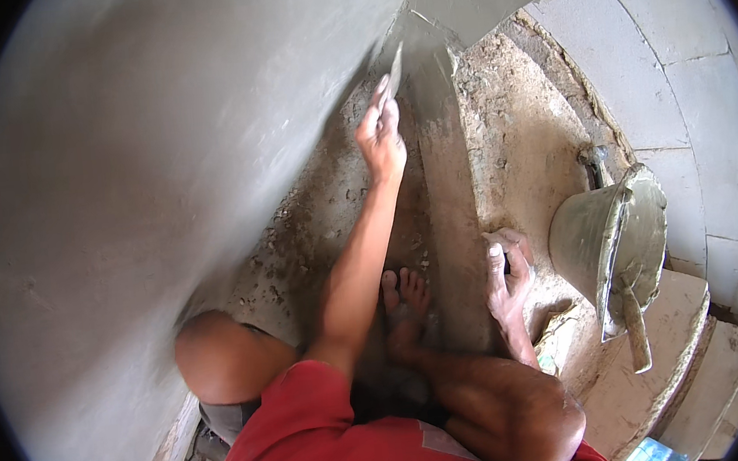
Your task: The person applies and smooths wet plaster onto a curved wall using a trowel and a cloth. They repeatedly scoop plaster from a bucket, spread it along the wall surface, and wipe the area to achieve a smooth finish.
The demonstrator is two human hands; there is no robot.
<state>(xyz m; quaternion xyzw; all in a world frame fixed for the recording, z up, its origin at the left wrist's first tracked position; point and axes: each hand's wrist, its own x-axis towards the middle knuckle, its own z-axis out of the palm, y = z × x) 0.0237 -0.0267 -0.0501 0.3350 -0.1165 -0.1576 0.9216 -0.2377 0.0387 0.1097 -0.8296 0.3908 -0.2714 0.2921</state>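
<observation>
My left hand [382,137] reaches far forward, closed round a thin, pale plastering trowel [396,68]. Its blade points up toward the corner where the smooth grey wall [135,163] meets a narrow plastered ledge [447,171]. Most of the handle is hidden in my fingers. Beside the ledge's right edge, my right hand [510,271] is curled, with a dark gap between thumb and fingers. Whether anything is in it I cannot make out. Right of that hand, a mortar-coated bucket [584,229] leans over, a wooden-handled tool [636,330] sticking out of its mouth.
My bare foot [405,293] is on the rough floor between wall and ledge, among crumbs of mortar [275,239]. A crumpled bag [561,337] lies below the bucket. Pale blocks [656,100] line the far right, and step-like slabs [654,381] descend at the lower right.
</observation>
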